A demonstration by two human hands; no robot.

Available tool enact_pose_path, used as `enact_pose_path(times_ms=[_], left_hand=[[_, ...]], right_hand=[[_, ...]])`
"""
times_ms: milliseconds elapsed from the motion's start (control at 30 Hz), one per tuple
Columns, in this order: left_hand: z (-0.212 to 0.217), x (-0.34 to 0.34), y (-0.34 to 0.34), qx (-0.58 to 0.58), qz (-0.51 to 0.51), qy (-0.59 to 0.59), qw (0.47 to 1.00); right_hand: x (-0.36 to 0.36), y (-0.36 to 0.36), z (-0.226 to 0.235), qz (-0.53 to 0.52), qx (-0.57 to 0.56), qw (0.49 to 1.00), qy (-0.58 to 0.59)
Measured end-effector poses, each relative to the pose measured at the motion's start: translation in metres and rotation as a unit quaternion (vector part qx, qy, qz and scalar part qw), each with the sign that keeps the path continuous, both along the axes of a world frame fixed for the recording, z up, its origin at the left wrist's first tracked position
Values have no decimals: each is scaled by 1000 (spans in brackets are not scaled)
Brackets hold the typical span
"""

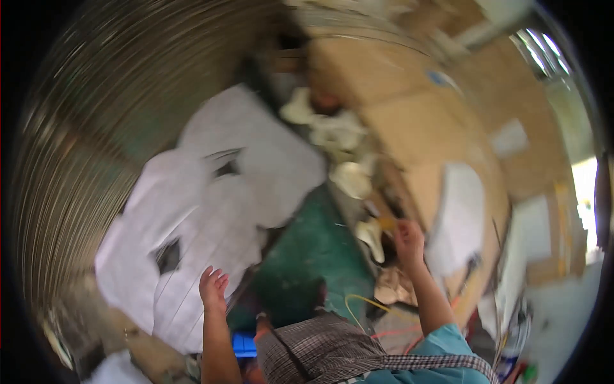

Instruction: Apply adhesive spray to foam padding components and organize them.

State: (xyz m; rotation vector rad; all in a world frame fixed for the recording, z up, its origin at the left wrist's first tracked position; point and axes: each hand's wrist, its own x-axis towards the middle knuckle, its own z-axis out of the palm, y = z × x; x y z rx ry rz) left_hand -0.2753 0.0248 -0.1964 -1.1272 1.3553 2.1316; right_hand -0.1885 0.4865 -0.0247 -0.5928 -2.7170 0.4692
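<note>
My left hand (213, 288) is raised with its fingers apart and nothing in it, close to the large white sheets (224, 198). These broad, pale pieces overlap on the left and have dark gaps showing in them. Out to the right, my right hand (408, 242) has its fingers curled together. Beside its fingertips is a small yellowish thing (385, 223); blur hides whether they grip it. Several cream-coloured curved pieces (352, 179) lie in a row just left of that hand.
Green flooring (313, 249) stretches ahead of my checked apron (313, 352). Large brown cardboard (409, 115) stands on the right, with a white panel (457, 211) against it. A yellow cord (368, 298) curves near my right forearm. A blue object (244, 345) sits low by my left forearm.
</note>
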Motion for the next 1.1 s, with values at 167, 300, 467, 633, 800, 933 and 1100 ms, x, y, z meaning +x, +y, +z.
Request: enact_pose_path(times_ms=[167, 300, 467, 633, 800, 933, 1100], left_hand=[[105, 9, 247, 133, -244, 122, 953], [157, 68, 407, 215, -407, 148, 875], [125, 135, 515, -46, -507, 365, 780], [143, 168, 539, -199, -528, 428, 705], [155, 151, 524, -327, -547, 546, 544], [156, 150, 537, -210, -582, 427, 660], [158, 152, 536, -309, -577, 389, 648]], right_hand=[[91, 138, 49, -113, 169, 978, -48], [138, 184, 18, -79, 117, 988, -62], [127, 197, 19, -39, 94, 993, -66], [214, 257, 56, -200, 22, 978, 63], [340, 281, 32, -333, 179, 924, -52], [360, 291, 9, -361, 57, 928, -68], [318, 299, 28, -405, -128, 905, -36]])
